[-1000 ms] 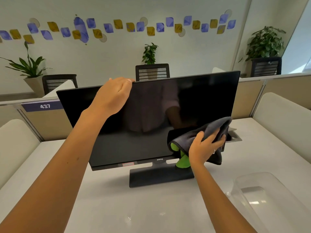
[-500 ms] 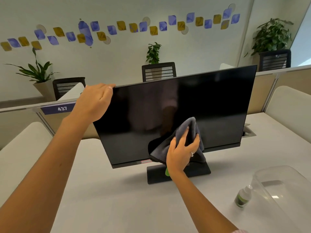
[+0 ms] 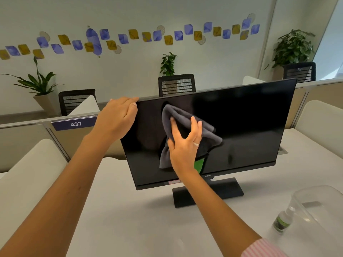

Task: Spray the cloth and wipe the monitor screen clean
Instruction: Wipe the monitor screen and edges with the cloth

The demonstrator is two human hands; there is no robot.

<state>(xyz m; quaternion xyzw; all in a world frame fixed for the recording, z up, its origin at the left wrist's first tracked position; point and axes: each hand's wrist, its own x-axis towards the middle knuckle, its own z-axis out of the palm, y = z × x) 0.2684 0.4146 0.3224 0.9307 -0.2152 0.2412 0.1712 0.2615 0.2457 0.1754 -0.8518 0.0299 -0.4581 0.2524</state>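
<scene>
A black monitor stands on the white desk, its screen dark and tilted. My left hand grips its top left corner, fingers over the top edge and thumb on the front. My right hand presses a grey cloth flat against the left-centre of the screen with spread, fairly straight fingers. A green part of the cloth hangs below the palm. A small spray bottle with a green label stands on the desk at the lower right, away from both hands.
A clear plastic container sits at the desk's right front, beside the bottle. The monitor's flat base is under my right forearm. Low partitions, one labelled 437, border the desk at the back and sides.
My right hand has carried the cloth from the screen's lower right up and left to the upper left-centre. My left hand slid left along the top edge to the corner.
</scene>
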